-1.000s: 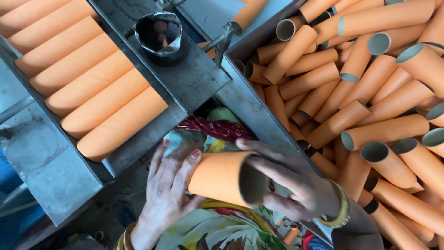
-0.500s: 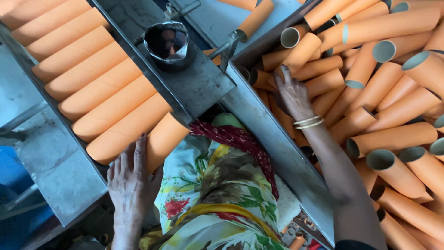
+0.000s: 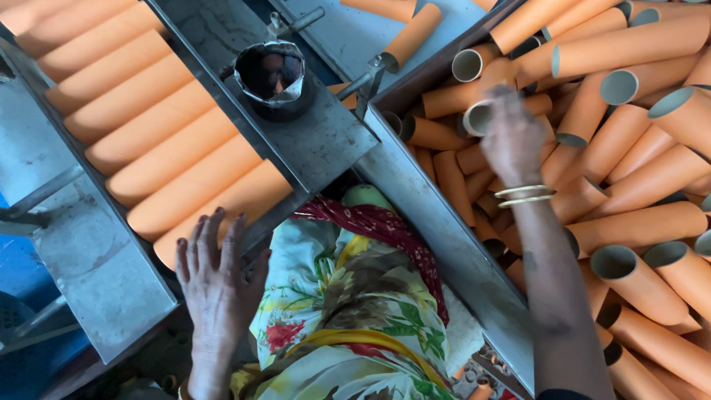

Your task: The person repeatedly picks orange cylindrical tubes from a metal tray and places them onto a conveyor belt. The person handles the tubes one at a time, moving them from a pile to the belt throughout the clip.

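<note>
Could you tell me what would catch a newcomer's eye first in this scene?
Most likely the heap of orange tubes filling the bin on the right, where the right hand reaches in. On the left, more orange tubes lie in a row on a metal tray, with the left hand flat against the nearest one.
</note>
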